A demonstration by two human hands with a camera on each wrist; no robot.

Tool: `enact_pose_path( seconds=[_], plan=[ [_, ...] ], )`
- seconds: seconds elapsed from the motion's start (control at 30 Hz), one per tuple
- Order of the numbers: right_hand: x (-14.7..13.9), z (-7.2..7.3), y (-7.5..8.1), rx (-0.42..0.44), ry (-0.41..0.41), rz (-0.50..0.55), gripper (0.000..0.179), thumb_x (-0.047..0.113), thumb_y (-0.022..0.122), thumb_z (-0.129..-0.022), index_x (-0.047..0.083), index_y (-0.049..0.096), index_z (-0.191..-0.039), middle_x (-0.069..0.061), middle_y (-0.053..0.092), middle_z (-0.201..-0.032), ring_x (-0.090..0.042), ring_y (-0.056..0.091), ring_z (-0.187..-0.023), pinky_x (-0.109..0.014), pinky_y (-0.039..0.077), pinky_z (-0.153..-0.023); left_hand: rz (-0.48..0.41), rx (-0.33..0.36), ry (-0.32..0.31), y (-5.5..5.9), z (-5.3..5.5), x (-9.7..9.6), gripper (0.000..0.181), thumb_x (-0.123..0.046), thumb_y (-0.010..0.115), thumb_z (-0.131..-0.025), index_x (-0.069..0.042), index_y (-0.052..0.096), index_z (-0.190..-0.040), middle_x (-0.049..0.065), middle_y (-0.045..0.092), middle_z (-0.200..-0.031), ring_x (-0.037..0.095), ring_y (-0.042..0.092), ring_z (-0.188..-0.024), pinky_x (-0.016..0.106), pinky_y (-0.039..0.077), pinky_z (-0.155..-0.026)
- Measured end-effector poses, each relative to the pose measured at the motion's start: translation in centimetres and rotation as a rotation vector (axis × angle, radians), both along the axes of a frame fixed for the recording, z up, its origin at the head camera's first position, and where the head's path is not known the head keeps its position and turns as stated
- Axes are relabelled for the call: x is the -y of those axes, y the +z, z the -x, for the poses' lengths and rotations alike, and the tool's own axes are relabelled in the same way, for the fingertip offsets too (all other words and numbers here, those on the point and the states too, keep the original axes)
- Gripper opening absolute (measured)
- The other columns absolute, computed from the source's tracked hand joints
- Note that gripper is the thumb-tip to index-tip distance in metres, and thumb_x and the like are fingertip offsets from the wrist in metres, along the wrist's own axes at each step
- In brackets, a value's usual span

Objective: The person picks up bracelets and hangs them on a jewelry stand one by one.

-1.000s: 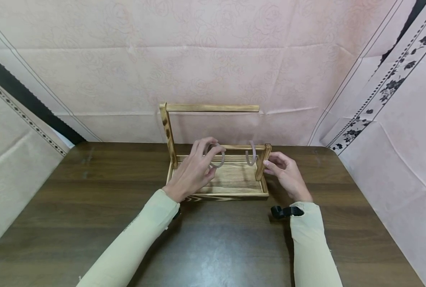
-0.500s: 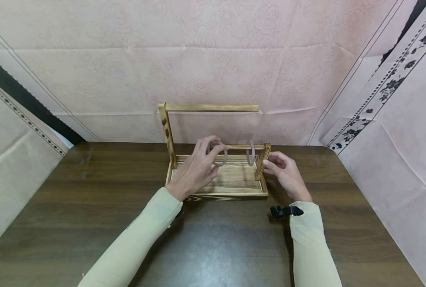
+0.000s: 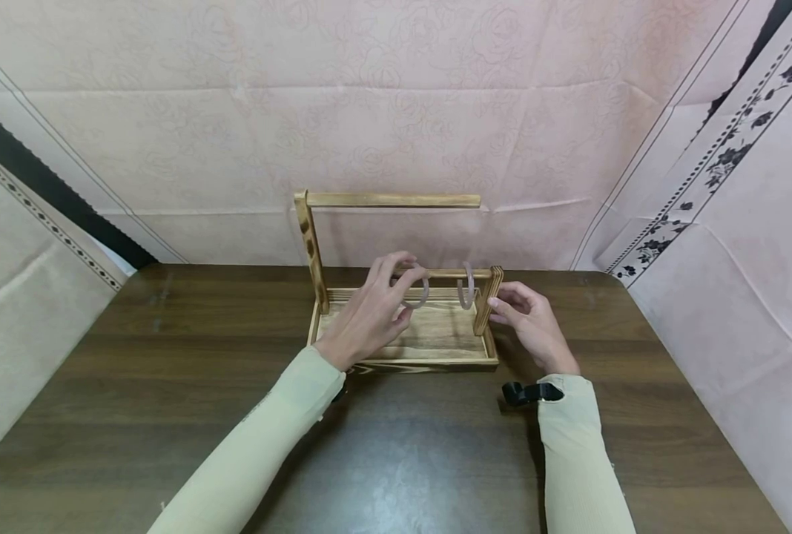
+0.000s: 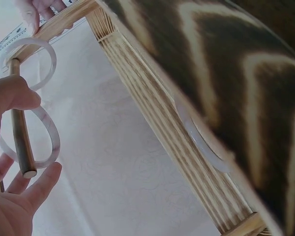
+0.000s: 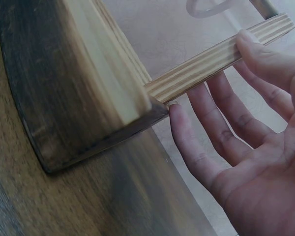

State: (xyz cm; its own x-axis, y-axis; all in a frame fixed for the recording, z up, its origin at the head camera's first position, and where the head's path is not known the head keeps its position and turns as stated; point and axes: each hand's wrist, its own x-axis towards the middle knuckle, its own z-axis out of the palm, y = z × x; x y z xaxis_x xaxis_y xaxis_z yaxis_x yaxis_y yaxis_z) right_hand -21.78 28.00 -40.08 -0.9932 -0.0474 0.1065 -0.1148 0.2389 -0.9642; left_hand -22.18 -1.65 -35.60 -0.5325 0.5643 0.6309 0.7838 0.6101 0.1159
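My left hand [image 3: 372, 311] pinches a pale, translucent bangle [image 4: 55, 135] between thumb and fingers. The lower bar [image 4: 20, 137] of a wooden stand runs through this ring, its free end toward the left wrist camera. A second pale bangle [image 3: 472, 282] hangs on the same bar, close to the right post [image 3: 488, 308]. My right hand [image 3: 529, 319] grips that post, thumb [image 5: 248, 42] on one face and fingers on the other. Part of another pale curved edge [image 4: 201, 142] shows beside the stand's base in the left wrist view.
The stand's shallow tray base [image 3: 429, 363] sits on a dark wooden table [image 3: 396, 445]. Its higher bar [image 3: 396, 201] reaches right from the tall left post [image 3: 312, 252]. A pale patterned cloth [image 3: 396, 133] hangs behind the table.
My left hand has moved slightly right along the lower bar, bringing its bangle nearer the hanging one. The right hand has kept its grip on the post.
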Motion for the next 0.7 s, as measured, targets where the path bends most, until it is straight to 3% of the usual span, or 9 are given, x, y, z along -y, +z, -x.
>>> enact_pose_path(
  seconds=[0.7],
  plan=[
    [0.05,0.01,0.02,0.004,0.005,0.006,0.042,0.026,0.067,-0.100,0.001,0.057,-0.132,-0.005,0.060,-0.118,-0.009,0.066,-0.104,-0.043,0.057,-0.098,0.008,0.013,-0.012,0.13,0.21,-0.57,0.066,0.002,0.076,-0.077,-0.014,0.054,-0.137,0.013,0.045,-0.143,0.030,0.051,-0.126,0.027,0.058,-0.081]
  ],
)
